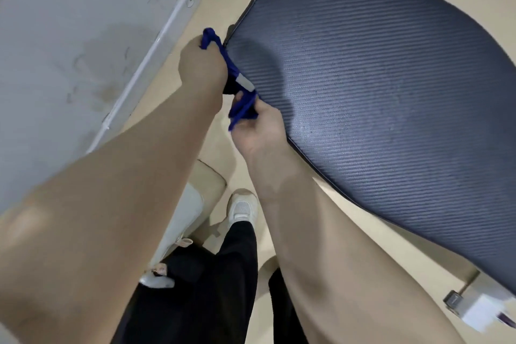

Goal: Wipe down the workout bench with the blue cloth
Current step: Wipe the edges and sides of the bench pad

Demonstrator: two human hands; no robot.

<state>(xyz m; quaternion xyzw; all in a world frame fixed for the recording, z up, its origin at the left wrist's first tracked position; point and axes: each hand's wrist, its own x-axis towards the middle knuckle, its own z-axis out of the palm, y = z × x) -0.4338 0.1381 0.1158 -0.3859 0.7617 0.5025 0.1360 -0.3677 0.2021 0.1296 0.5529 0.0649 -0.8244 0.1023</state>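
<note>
Currently the blue cloth (242, 109) is bunched into a rope between both hands at the near-left edge of the workout bench (377, 86) pad. Left hand (202, 65) is closed on its upper end, right hand (261, 131) pinches the lower end; a white tag shows mid-span. Risk: twisted like this, only a thin strip would touch the ribbed vinyl, so wiping would likely leave most of the pad missed. It could also slip off the edge to the floor (178, 98) if either grip loosens. Count: one cloth, one bench pad, two hands, one shoe (242, 207) clearly seen.
</note>
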